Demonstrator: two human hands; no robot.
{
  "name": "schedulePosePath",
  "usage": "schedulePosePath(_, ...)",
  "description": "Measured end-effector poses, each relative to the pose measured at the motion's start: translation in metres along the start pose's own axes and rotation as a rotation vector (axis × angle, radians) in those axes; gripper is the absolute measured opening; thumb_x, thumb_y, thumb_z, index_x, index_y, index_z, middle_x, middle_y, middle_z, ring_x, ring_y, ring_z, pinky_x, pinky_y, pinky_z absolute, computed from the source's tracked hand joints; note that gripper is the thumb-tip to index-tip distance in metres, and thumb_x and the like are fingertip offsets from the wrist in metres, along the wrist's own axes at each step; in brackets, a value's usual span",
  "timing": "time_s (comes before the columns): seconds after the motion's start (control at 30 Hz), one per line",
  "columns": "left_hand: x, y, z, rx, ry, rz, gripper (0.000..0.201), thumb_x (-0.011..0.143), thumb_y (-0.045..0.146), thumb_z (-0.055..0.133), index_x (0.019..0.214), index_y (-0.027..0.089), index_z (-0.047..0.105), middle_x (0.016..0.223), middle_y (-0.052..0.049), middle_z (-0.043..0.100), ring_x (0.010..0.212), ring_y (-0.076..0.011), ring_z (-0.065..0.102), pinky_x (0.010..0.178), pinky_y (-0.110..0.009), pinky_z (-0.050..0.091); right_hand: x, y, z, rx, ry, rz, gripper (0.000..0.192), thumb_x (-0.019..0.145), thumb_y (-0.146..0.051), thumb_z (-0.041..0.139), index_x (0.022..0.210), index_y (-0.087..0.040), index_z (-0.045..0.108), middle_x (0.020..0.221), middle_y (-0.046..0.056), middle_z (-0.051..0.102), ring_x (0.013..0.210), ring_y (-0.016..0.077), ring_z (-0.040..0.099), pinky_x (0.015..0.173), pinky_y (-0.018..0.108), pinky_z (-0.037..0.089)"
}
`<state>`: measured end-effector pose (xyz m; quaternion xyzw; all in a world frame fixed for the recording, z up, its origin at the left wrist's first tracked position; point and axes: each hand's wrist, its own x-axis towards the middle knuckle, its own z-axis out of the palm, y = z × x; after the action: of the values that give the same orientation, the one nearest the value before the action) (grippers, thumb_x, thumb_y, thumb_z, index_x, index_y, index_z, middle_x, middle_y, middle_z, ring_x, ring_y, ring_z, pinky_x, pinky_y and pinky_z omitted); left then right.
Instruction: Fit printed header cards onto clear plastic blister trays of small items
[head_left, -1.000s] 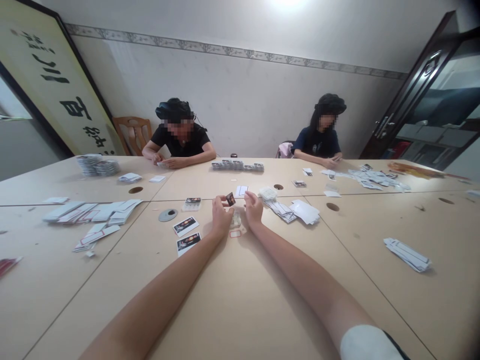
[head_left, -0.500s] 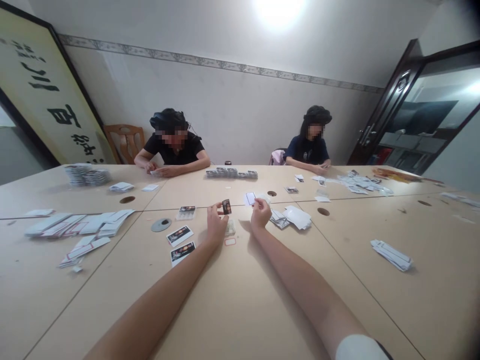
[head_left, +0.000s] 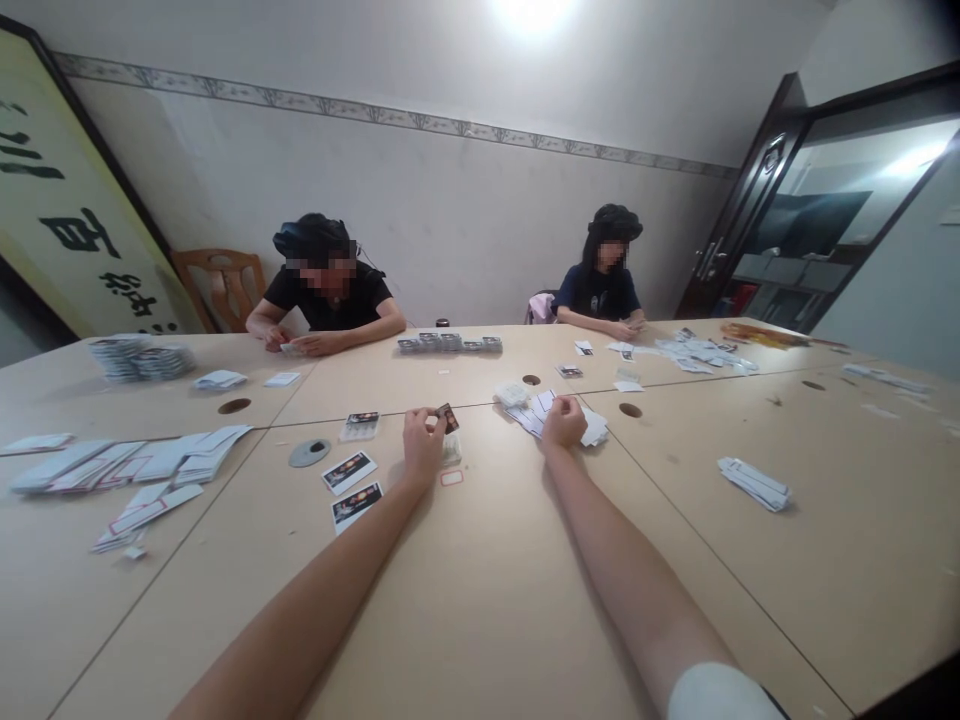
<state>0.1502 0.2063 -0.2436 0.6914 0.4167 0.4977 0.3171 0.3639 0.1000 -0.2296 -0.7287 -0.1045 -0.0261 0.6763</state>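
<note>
My left hand (head_left: 424,442) pinches a small dark printed card (head_left: 448,418), held upright just above a clear plastic box (head_left: 451,451). My right hand (head_left: 565,424) is closed at the edge of a white card (head_left: 543,402) with a dark outline, over a loose pile of white cards (head_left: 595,430); its fingertips are partly hidden. A small red-outlined label (head_left: 452,478) lies on the table below the plastic box. Left of my left hand are two dark printed cards with white borders, one upper (head_left: 349,472) and one lower (head_left: 357,506), and a clear box with a printed top (head_left: 361,427).
White slips (head_left: 127,462) spread at the left, and a bundle of strips (head_left: 754,484) lies right. A clear plastic stack (head_left: 512,395) stands behind the pile. Two people, one left (head_left: 322,300) and one right (head_left: 600,280), sit across the table. A round grey cover (head_left: 310,452) lies left.
My right hand has moved right with the white card, over the white pile. My left hand still holds the dark card, now tilted. The view has turned slightly right.
</note>
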Motion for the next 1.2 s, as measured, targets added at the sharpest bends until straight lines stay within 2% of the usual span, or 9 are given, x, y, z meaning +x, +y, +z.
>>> schedulePosePath(0.2,0.003,-0.005,0.0,-0.039,0.022,0.021,0.024,0.097,0.034,0.063,0.109,0.013,0.064,0.105,-0.007,0.065,0.085,-0.0164,0.065,0.075,-0.033,0.058,0.0,0.001,0.004,0.021,-0.019,-0.027,0.031,0.098,-0.036,0.063,0.122,-0.017,0.063,0.121,0.009,0.066,0.102,0.0214,0.067,0.087,0.041,0.059)
schedulePosePath(0.5,0.002,-0.004,0.002,-0.076,-0.01,0.006,0.024,0.097,0.036,0.063,0.106,0.013,0.064,0.101,-0.006,0.066,0.082,-0.0155,0.065,0.073,-0.033,0.058,0.012,0.003,0.002,0.016,0.036,0.029,0.031,0.098,-0.037,0.062,0.122,-0.018,0.063,0.124,0.009,0.065,0.105,0.022,0.066,0.09,0.043,0.058)
schedulePosePath(0.63,0.0,0.0,0.002,-0.1,-0.05,-0.016,0.025,0.098,0.037,0.062,0.104,0.012,0.065,0.095,-0.005,0.067,0.078,-0.0148,0.065,0.071,-0.032,0.058,0.009,-0.003,0.002,0.061,-0.003,-0.039,0.033,0.098,-0.036,0.063,0.124,-0.017,0.062,0.126,0.01,0.063,0.109,0.0235,0.065,0.092,0.045,0.056)
schedulePosePath(0.7,-0.002,0.002,0.002,-0.116,-0.063,-0.02,0.026,0.098,0.037,0.061,0.103,0.012,0.065,0.093,-0.004,0.067,0.077,-0.0146,0.066,0.07,-0.031,0.058,0.001,-0.007,0.006,0.111,-0.082,-0.094,0.032,0.097,-0.035,0.063,0.123,-0.017,0.062,0.126,0.009,0.063,0.109,0.0234,0.064,0.093,0.045,0.056)
schedulePosePath(0.8,-0.005,0.006,0.001,-0.137,-0.072,-0.011,0.026,0.098,0.037,0.062,0.104,0.012,0.065,0.093,-0.004,0.067,0.077,-0.0148,0.066,0.07,-0.031,0.058,-0.024,-0.01,0.017,0.199,-0.275,-0.135,0.029,0.097,-0.034,0.064,0.12,-0.016,0.062,0.12,0.008,0.064,0.101,0.0207,0.065,0.087,0.041,0.057)
schedulePosePath(0.93,-0.009,0.012,0.0,-0.17,-0.095,0.017,0.025,0.097,0.035,0.063,0.104,0.012,0.065,0.095,-0.005,0.068,0.078,-0.0148,0.067,0.07,-0.031,0.059,-0.067,-0.01,0.038,0.284,-0.642,-0.045,0.027,0.098,-0.035,0.062,0.118,-0.015,0.062,0.106,0.005,0.067,0.081,0.0146,0.066,0.069,0.03,0.059)
schedulePosePath(1.03,-0.012,0.014,0.0,-0.2,-0.112,0.039,0.024,0.097,0.035,0.064,0.103,0.012,0.065,0.095,-0.005,0.068,0.079,-0.0151,0.067,0.071,-0.031,0.059,-0.083,-0.009,0.047,0.316,-0.92,0.039,0.025,0.098,-0.034,0.064,0.112,-0.014,0.064,0.1,0.004,0.068,0.077,0.0133,0.066,0.066,0.028,0.059)
schedulePosePath(1.1,-0.013,0.015,0.0,-0.213,-0.122,0.045,0.024,0.097,0.035,0.064,0.103,0.012,0.065,0.095,-0.005,0.068,0.079,-0.015,0.067,0.07,-0.031,0.059,-0.084,-0.007,0.049,0.338,-1.022,0.084,0.025,0.098,-0.034,0.064,0.112,-0.014,0.065,0.1,0.004,0.068,0.078,0.0135,0.067,0.067,0.029,0.059)
schedulePosePath(1.2,-0.014,0.015,0.0,-0.217,-0.141,0.046,0.023,0.097,0.034,0.064,0.104,0.012,0.065,0.095,-0.005,0.068,0.077,-0.0145,0.066,0.069,-0.03,0.059,-0.077,-0.005,0.047,0.379,-1.073,0.14,0.026,0.098,-0.035,0.063,0.115,-0.014,0.064,0.104,0.005,0.068,0.082,0.0148,0.067,0.07,0.031,0.06)
